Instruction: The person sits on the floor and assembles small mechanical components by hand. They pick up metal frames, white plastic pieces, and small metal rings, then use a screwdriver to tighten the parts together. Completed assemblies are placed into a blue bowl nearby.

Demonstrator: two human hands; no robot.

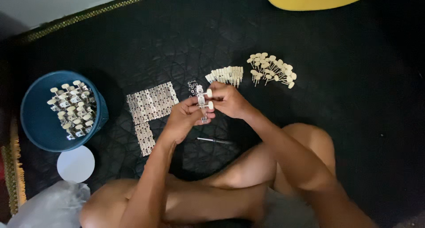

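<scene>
Far out past my left hand sits a blue bucket (33, 117) holding finished tuner strips (72, 107), with a white round lid (75, 164) lying nearer to me beside it. Closer in, just left of that hand, bare metal plates (150, 105) lie in rows on the black mat (345, 122).

My left hand (182, 120) is curled under a tuner strip (202, 102), fingers closed around its lower end. My right hand (229, 99) touches the same strip from the other side, thumb and fingertips pinched near its cream knobs. The strip stands upright between both hands, held above the mat.

A screwdriver (214, 141) lies below my hands, near my leg. Past my right hand lie a neat row of pegs (226, 75) and a loose heap of cream-knobbed pegs (272, 70).

I judge the risk is a small part slipping from my pinch: it would drop into the dark quilted mat, where it would be hard to spot. A loose grip with the left could also tilt the strip and shed the fitted pegs.
</scene>
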